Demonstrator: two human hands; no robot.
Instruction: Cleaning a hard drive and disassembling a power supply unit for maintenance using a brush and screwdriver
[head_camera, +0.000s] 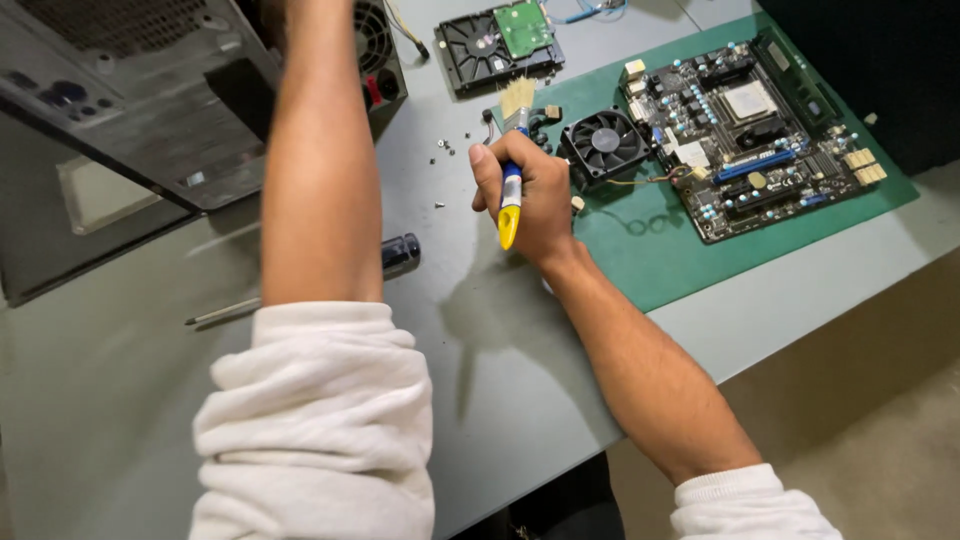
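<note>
My right hand (527, 190) grips a small paintbrush (512, 170) with a blue and yellow handle, its pale bristles pointing away from me, just left of a black cooling fan (604, 142). My left forearm (318, 160) reaches up toward the tilted grey computer case (130, 100); the left hand itself is out of view past the top edge. A motherboard (760, 125) lies on a green mat (680, 250) to the right.
A hard drive (498, 45) with a green circuit board lies at the back. Several loose screws (441, 150) dot the grey table (120, 380). A screwdriver (390, 258) lies behind my left arm. The table's front edge runs lower right.
</note>
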